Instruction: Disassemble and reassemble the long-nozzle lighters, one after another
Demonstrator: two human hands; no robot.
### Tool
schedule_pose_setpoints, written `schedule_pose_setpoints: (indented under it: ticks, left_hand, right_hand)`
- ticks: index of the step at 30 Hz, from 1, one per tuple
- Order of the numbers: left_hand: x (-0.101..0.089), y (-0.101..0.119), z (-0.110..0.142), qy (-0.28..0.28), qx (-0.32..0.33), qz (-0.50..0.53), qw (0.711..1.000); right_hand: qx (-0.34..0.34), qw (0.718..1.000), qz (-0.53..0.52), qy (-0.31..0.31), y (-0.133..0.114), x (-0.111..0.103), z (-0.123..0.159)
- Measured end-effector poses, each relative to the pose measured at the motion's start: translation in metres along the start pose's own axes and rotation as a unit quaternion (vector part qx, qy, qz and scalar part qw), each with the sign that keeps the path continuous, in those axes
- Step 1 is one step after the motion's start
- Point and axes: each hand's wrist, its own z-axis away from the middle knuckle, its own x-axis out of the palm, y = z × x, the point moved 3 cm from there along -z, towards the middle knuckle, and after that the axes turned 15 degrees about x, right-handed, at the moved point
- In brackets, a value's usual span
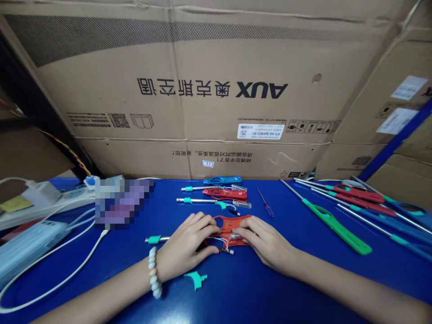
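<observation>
An opened red lighter shell [232, 223] lies on the blue table [256, 288], its wires and small inner parts showing. My left hand [187, 245] rests on its left end with fingers curled over it, a metal tube with a teal collar [155, 239] sticking out to the left. My right hand [265, 240] presses the shell's right end with bent fingertips. A loose teal trigger piece [196, 279] lies in front of my left hand. A bead bracelet [154, 272] circles my left wrist.
Behind the hands lie partly built lighters: blue [222, 180], red [224, 193], and a bare tube [212, 202]. A small screwdriver [266, 203] sits right of them. Finished long lighters, green [332, 222] and red [357, 200], fan out at right. Power strip [50, 200] and cables sit left. Cardboard boxes [216, 90] wall the back.
</observation>
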Motion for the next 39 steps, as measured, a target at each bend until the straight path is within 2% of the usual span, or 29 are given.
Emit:
schedule_pose_setpoints:
  ticks: [9, 15, 33, 39]
  left_hand:
    - [0.0024, 0.0017, -0.0003, -0.014, -0.001, 0.006, 1.0]
    - [0.002, 0.0003, -0.0011, -0.009, 0.005, -0.004, 1.0]
    - [0.0021, -0.002, -0.0012, -0.008, 0.012, -0.001, 1.0]
    - [-0.0005, -0.0009, 0.0005, 0.005, -0.001, 0.009, 1.0]
  right_hand:
    - [-0.007, 1.0, -0.004, 0.022, -0.0013, -0.0032, 0.0037]
    - [-0.015, 1.0, -0.01, -0.008, -0.0043, -0.0035, 0.0034]
    - [-0.024, 0.998, -0.063, 0.005, -0.0038, -0.0011, 0.0016]
    - [0.015, 0.998, -0.058, 0.021, -0.0002, -0.0013, 0.0004]
